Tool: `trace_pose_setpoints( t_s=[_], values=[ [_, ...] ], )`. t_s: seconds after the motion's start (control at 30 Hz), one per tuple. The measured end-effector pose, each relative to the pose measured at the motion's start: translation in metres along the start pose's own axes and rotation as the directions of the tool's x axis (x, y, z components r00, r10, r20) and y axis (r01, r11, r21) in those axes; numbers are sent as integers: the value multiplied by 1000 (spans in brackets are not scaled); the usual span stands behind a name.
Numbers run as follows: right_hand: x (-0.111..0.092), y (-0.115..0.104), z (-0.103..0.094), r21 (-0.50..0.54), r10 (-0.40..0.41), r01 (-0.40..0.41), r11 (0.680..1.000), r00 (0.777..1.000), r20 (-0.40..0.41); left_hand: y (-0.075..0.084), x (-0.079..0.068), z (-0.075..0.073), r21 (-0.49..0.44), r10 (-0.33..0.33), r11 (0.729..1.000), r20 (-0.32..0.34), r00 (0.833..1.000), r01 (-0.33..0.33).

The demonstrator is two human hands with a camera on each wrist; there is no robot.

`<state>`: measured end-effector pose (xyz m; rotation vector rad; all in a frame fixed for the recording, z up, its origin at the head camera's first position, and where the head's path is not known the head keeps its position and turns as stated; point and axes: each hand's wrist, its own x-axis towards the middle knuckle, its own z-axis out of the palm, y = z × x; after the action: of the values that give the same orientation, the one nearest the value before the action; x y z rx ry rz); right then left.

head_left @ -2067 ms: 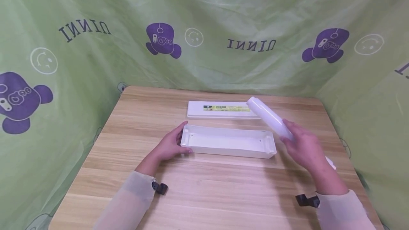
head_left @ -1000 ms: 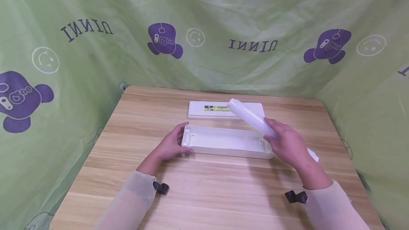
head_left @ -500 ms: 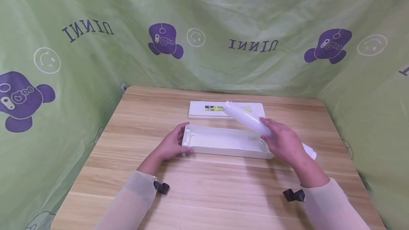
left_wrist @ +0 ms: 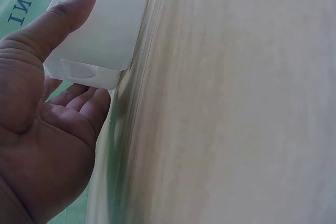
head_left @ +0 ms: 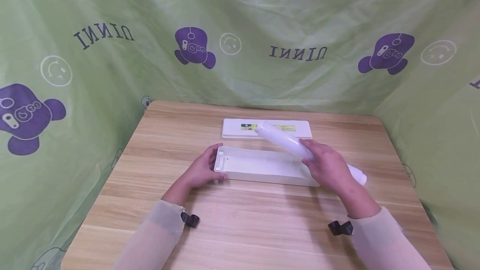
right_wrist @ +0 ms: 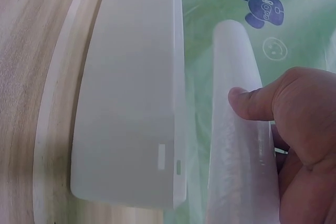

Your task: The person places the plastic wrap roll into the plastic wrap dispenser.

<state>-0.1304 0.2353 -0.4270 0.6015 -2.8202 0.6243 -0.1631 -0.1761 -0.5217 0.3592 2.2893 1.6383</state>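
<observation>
A long white open-topped plastic box (head_left: 268, 178) lies lengthwise on the table. My left hand (head_left: 201, 171) grips its left end, the thumb on the front wall and the other fingers round the end and back. Over the box's right part, my right hand (head_left: 331, 168) holds a white roll of plastic wrap (head_left: 280, 137) round its middle, tilted with the far end up and to the left. In the right wrist view the roll (right_wrist: 239, 145) is apart from the box (right_wrist: 128, 93). The box's right end is partly hidden by the hand.
Behind the box lies a flat white lid (head_left: 229, 129) with a yellow-green label, partly covered by the roll. The wooden table (head_left: 240, 228) ends at a green printed curtain (head_left: 247, 82) on the back and sides.
My right hand has carried the roll leftward, from beside the box's right end to over its right part, and its far end has dropped slightly. The left hand keeps its grip on the box.
</observation>
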Motion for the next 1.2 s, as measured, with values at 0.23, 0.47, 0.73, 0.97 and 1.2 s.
trace_pose_setpoints(
  t_s=[0.23, 0.47, 0.73, 0.97, 1.2],
  values=[
    [2, -3, 4, 0, -25, 25, 1000, 1000, 4, -1, 0, 0, 4, 3, 1000, -3, 1000, -3],
    [4, -10, 10, 4, -63, 63, 998, 998, 9, -1, 0, 0, -6, 11, 1000, 2, 1000, -11],
    [7, -16, 13, 9, -70, 69, 998, 997, 44, -2, 0, 0, -12, 8, 1000, 2, 1000, -8],
    [8, -20, 14, 11, -93, 93, 996, 995, 34, -1, -1, 0, -8, -7, 1000, -3, 1000, 7],
    [10, -25, 18, 20, -114, 114, 993, 993, 41, 1, -2, 1, -4, -14, 1000, -9, 1000, 14]
  ],
)
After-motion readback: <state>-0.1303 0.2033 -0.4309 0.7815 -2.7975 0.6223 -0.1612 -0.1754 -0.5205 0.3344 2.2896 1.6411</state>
